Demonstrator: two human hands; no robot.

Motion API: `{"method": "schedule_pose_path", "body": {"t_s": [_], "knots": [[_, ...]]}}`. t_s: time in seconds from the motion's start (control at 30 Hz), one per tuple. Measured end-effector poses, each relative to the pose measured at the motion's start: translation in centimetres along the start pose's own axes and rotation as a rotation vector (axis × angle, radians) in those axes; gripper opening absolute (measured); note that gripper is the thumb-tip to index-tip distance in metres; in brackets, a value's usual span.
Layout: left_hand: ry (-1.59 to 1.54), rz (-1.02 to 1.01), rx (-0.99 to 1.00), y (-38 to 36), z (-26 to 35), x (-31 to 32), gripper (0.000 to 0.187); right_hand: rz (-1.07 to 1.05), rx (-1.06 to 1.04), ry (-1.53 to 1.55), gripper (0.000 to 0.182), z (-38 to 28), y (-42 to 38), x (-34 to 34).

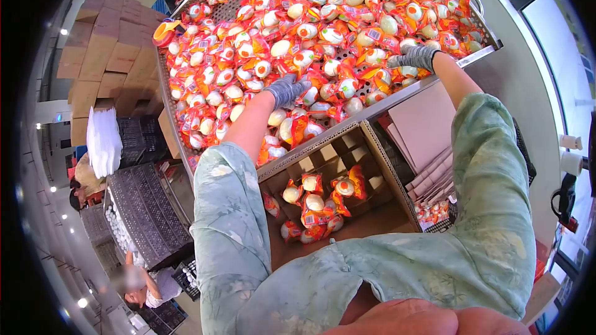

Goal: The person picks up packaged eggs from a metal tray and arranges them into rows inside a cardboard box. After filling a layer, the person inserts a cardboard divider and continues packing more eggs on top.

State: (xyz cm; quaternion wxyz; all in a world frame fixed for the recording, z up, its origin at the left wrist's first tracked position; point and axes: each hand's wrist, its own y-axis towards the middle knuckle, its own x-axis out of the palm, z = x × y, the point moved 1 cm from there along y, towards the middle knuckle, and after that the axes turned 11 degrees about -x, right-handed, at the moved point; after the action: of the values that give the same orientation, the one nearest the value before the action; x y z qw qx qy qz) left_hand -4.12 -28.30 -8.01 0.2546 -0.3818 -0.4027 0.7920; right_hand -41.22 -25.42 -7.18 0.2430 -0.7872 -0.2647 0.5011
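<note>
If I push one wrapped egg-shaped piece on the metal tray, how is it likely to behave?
An egg-shaped piece would probably roll, given its rounded body, though the loose wrapper ends might stop it early. Its shine suggests a slippery surface. Because the tray is crowded, those beside it would likely shift too.

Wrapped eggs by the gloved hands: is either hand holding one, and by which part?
Cannot tell: the left hand and right hand are both among the wrapped eggs, but whether either grips one is unclear.
</note>
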Motion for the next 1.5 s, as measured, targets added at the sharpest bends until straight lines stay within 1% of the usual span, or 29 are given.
{"method": "schedule_pose_path", "body": {"t_s": [0.03, 0.07, 0.13, 0.17, 0.23, 0.27, 0.3, 0.33, 0.37, 0.4, 0.43, 0.5, 0.57, 0.7, 0.73, 0.83, 0.87, 0.97, 1.0, 1.1, 1.13, 1.23, 1.27, 1.3, 1.37, 1.4, 1.43, 1.47, 1.5], "knots": [[-0.106, -0.016, -0.023, -0.2, 0.0, 0.5, 0.082, -0.001, -0.040, 0.071, 0.102, 0.3, 0.3, 0.1], [-0.140, -0.088, -0.046, -0.4, 0.2, 0.3, 0.083, -0.005, -0.079, 0.144, 0.101, 0.8, 0.7, 0.7], [-0.153, -0.073, -0.069, 1.0, -0.4, 0.6, 0.082, -0.037, -0.151, 0.303, 0.097, 0.3, 0.5, 1.4], [-0.160, -0.062, -0.081, 1.5, -0.7, 0.5, 0.082, -0.119, -0.200, 0.352, 0.098, -0.4, 0.8, 1.7], [-0.061, -0.100, -0.040, 1.0, -0.5, 0.3, 0.081, -0.150, -0.253, 0.235, 0.096, -2.7, 1.0, 2.7], [-0.017, -0.094, -0.013, 0.4, -0.2, 0.4, 0.081, -0.155, -0.555, 0.100, 0.095, -1.7, 2.9, 4.2], [0.026, -0.086, 0.011, 0.0, -0.1, 0.5, 0.080, -0.176, -0.467, 0.131, 0.093, -3.9, 2.0, 4.0], [0.003, -0.025, 0.082, 0.9, -0.7, 0.8, 0.074, -0.193, -0.378, 0.160, 0.092, -6.3, 1.0, 3.7], [-0.028, -0.034, 0.136, 1.7, -1.2, 1.0, 0.070, -0.188, -0.348, 0.074, 0.093, -6.8, 2.4, 4.7], [-0.061, -0.045, 0.188, 2.5, -1.8, 1.4, 0.067, -0.125, -0.261, 0.264, 0.094, -7.1, 4.9, 6.1], [-0.093, -0.054, 0.242, 3.6, -2.6, 1.7, 0.063, -0.131, -0.308, 0.294, 0.098, -8.9, 2.8, 5.0], [-0.200, -0.046, 0.200, 5.6, -4.2, 1.7, 0.050, -0.091, -0.373, 0.378, 0.098, -9.5, 4.3, 6.0], [-0.292, -0.225, 0.155, -0.2, -1.4, 1.5, 0.048, -0.086, -0.382, 0.331, 0.099, -9.6, 6.3, 6.6], [-0.186, -0.256, 0.024, 0.4, -1.4, 1.4, 0.052, -0.070, -0.486, 0.386, 0.102, -9.8, 7.2, 7.1], [-0.201, -0.380, 0.112, -0.8, -0.8, 1.3, 0.062, -0.016, -0.455, 0.359, 0.104, -9.8, 7.9, 7.7], [-0.044, -0.138, 0.358, 0.0, -1.1, 1.8, 0.079, -0.044, -0.432, 0.303, 0.106, -11.2, 7.3, 7.3], [-0.086, -0.114, 0.315, 0.0, -1.2, 1.7, 0.079, 0.048, -0.381, 0.287, 0.104, -11.9, 5.8, 6.8], [-0.211, -0.040, 0.188, -1.5, -0.5, 1.1, 0.076, 0.069, -0.360, 0.559, 0.100, -12.3, 6.0, 8.4], [-0.169, 0.041, 0.321, -1.5, -0.6, 0.4, 0.066, 0.122, -0.316, 0.571, 0.094, -13.4, 5.0, 7.9], [-0.409, -0.061, 0.024, -3.2, -1.0, -0.7, 0.057, 0.130, -0.390, 0.802, 0.093, -14.7, 5.4, 8.2], [-0.420, -0.032, 0.005, -4.1, -0.9, -1.2, 0.051, 0.126, -0.410, 0.841, 0.092, -15.1, 5.3, 7.7], [-0.581, -0.029, 0.140, -6.0, -1.2, -2.6, 0.047, 0.119, -0.632, 1.117, 0.091, -16.8, 4.3, 6.7], [-0.576, 0.030, 0.187, -5.4, -1.7, -3.5, 0.044, 0.117, -0.665, 1.111, 0.093, -17.4, 4.1, 6.0], [-0.602, 0.032, 0.236, -7.3, -1.2, -4.2, 0.043, 0.195, -0.619, 1.017, 0.096, -17.6, 5.6, 5.7], [-0.625, 0.106, 0.261, -11.0, -0.1, -5.3, 0.036, 0.266, -0.660, 0.866, 0.099, -19.1, 5.4, 3.5], [-0.646, 0.124, 0.302, -12.4, 0.0, -5.8, 0.036, 0.254, -0.741, 0.879, 0.099, -19.5, 7.0, 2.8], [-0.666, 0.143, 0.347, -13.7, -0.1, -6.4, 0.035, 0.211, -0.792, 0.944, 0.099, -20.5, 5.7, 1.8], [-0.636, 0.183, 0.368, -15.2, -0.2, -7.0, 0.045, 0.163, -0.841, 1.010, 0.099, -21.4, 4.3, 0.7], [-0.668, 0.247, 0.437, -16.8, -0.2, -7.2, 0.044, 0.356, -0.782, 0.814, 0.095, -22.8, 1.7, -0.7]]}}
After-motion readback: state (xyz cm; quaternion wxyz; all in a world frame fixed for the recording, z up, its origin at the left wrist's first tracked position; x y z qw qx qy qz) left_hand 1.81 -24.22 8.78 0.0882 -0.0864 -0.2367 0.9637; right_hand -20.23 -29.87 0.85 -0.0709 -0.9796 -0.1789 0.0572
